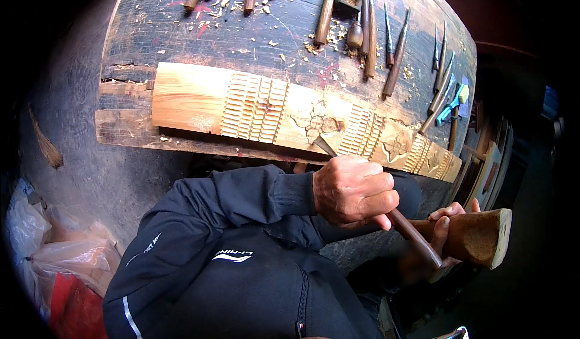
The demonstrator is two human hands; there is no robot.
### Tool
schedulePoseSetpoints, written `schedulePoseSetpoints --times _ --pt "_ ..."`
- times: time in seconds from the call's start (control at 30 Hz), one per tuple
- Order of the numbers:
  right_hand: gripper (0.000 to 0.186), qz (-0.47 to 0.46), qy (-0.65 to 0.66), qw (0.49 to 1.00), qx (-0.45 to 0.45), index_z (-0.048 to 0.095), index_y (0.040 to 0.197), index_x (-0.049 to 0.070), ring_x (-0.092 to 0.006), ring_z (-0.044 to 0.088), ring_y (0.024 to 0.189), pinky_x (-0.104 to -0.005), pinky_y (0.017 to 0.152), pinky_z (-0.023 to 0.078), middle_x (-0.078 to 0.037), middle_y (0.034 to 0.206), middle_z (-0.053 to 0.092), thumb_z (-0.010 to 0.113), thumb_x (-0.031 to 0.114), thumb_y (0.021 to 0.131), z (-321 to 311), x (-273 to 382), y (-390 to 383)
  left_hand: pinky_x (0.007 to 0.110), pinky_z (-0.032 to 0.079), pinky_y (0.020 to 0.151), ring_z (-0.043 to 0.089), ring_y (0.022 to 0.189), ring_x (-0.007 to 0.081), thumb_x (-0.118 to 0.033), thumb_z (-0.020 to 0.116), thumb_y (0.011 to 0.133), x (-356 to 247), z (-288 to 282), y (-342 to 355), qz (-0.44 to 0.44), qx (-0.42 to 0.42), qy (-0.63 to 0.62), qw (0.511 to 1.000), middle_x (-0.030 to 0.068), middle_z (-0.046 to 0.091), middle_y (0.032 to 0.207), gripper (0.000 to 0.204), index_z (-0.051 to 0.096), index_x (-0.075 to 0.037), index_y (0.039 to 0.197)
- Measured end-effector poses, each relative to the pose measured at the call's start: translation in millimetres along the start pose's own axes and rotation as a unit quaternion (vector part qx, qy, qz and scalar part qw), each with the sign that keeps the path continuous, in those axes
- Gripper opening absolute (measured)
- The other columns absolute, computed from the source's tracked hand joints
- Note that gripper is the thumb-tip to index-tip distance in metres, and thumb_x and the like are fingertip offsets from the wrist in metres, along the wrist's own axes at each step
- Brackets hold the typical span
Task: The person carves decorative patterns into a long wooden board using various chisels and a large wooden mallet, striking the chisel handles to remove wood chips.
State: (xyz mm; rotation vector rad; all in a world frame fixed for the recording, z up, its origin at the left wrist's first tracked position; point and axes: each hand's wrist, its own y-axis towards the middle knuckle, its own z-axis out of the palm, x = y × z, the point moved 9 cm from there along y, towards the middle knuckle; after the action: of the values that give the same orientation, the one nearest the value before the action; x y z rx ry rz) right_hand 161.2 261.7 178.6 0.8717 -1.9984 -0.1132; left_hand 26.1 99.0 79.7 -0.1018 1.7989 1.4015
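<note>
A long pale wooden board (193, 100) lies along the near edge of the workbench, carved with bands of short notches and flower shapes. My left hand (353, 191) is closed around a carving chisel (414, 236) with a brown wooden handle. The chisel's metal blade slants down to the board beside a carved flower (319, 123). To the right, my right hand (444, 227) grips a wooden mallet (480, 236), its thick head close to the end of the chisel handle. Part of the right hand is hidden behind the mallet and in shadow.
The dark, worn workbench (211, 46) carries wood chips and several chisels and gouges (396, 55) along its far side. A blue brush-like tool (450, 105) lies at the right. Plastic bags (66, 248) and a broom-like bundle (45, 140) rest on the floor at left.
</note>
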Motion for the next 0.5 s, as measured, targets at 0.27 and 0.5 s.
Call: schedulePoseSetpoints --times 0.27,0.5 --pt "0.084 -0.03 0.012 0.999 0.024 0.043 0.149 -0.006 -0.0158 0.068 0.074 -0.0315 0.082 0.063 -0.01 0.091 0.07 0.084 0.028 0.085 -2.6 -1.6 3.8 0.035 0.045 0.049 0.056 0.058 0.019 -0.051 0.061 0.108 -1.1 0.6 0.2 0.001 0.018 0.003 1.0 0.0018 0.053 0.075 0.043 0.063 -0.01 0.098" --pt "0.084 -0.037 0.016 0.999 0.032 0.042 0.149 -0.008 -0.016 0.068 0.073 -0.0317 0.079 0.062 -0.012 0.09 0.07 0.085 0.023 0.085 -4.3 -4.1 4.0 0.035 0.044 0.049 0.056 0.058 0.0192 -0.051 0.061 0.107 1.6 1.4 -0.3 -0.007 0.008 -0.006 1.0 0.0017 0.053 0.075 0.042 0.064 -0.009 0.098"
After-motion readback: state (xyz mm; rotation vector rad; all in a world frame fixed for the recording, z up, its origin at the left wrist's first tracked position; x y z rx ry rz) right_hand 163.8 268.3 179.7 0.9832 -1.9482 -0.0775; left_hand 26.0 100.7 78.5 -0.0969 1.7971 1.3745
